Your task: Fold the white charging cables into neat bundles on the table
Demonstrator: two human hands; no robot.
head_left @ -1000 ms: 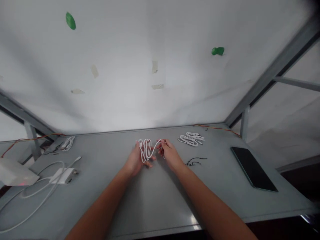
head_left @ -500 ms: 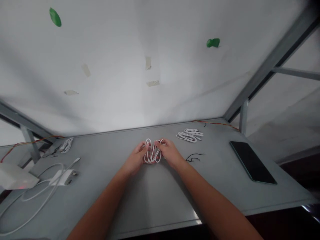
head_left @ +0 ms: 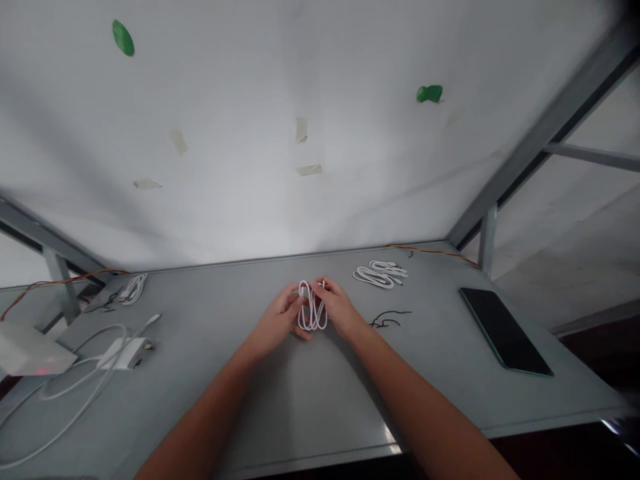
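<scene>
Between my hands, above the middle of the grey table point(head_left: 320, 407), is a white cable point(head_left: 313, 317) folded into several loops. My left hand point(head_left: 280, 319) grips its left side, thumb in front and some fingers behind and below. On the other side my right hand point(head_left: 336, 307) pinches the top right of the loops near a cable end. To the right of my right hand lie thin black ties point(head_left: 387, 320). Further back rests a second bundle of looped white cables point(head_left: 381, 273).
A dark-screened tablet or phone point(head_left: 505, 330) lies at the right. At the left are a white charger point(head_left: 120, 353) with its cable, a white box point(head_left: 33, 353) and another white cable bundle point(head_left: 134, 288). Metal frame bars point(head_left: 487, 240) stand at both ends; a white wall rises behind.
My hands have drawn closer together, the left one moving right. The cable's loops are now bunched narrower. The view has shifted slightly.
</scene>
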